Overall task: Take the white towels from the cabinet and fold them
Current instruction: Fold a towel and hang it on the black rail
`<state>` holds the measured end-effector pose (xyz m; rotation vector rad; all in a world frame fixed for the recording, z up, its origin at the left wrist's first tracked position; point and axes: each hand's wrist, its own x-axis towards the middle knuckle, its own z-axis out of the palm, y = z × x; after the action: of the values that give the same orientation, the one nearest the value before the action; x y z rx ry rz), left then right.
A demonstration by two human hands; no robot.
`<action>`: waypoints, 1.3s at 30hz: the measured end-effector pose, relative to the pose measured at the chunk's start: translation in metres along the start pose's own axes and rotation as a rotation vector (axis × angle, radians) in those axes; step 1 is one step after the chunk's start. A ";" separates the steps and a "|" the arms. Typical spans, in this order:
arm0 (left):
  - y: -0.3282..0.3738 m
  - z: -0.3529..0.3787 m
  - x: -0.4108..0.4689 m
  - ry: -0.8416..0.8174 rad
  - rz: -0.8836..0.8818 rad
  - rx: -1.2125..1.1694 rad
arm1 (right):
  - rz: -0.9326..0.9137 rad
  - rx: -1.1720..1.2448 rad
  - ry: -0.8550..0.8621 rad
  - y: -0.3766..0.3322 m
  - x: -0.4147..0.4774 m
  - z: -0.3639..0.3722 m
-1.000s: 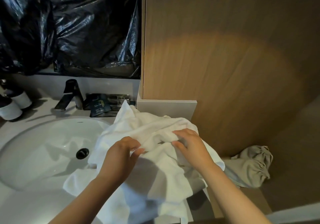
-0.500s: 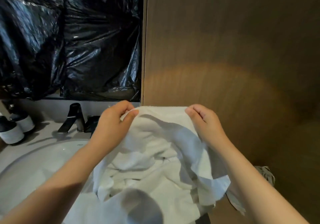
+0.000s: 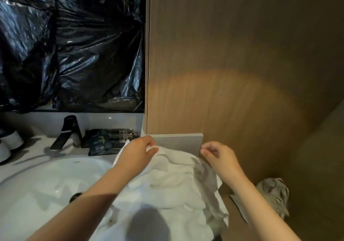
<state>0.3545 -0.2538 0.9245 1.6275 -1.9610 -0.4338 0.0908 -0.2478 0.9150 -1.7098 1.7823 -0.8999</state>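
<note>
— Can we read any words here?
— No, we cannot. The dark packet (image 3: 99,144) beside the tap (image 3: 67,132) carries a pale mark and some fine lines of print, but for us they are too small and blurred.
— And the small bottles (image 3: 122,134) behind it?
— We see pale print there too, and it is not legible. The white-banded jars (image 3: 13,140) at the left edge give us no letters.
</note>
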 end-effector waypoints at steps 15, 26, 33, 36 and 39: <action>0.034 0.022 -0.003 -0.024 0.274 0.112 | 0.147 -0.131 0.095 0.079 -0.020 0.016; 0.058 0.079 0.033 -0.252 0.259 0.216 | 0.055 -0.331 0.097 0.118 -0.024 0.027; 0.067 0.098 0.043 -0.318 0.239 0.235 | -0.078 -0.427 0.194 0.124 -0.007 0.024; 0.069 0.099 0.045 -0.335 0.242 0.255 | -0.169 -0.422 0.226 0.123 0.001 0.016; 0.070 0.097 0.047 -0.327 0.237 0.262 | -0.210 -0.253 0.218 0.117 0.004 0.005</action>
<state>0.2354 -0.2941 0.8973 1.5230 -2.5130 -0.3808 0.0173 -0.2538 0.8243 -2.0572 1.9523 -1.0179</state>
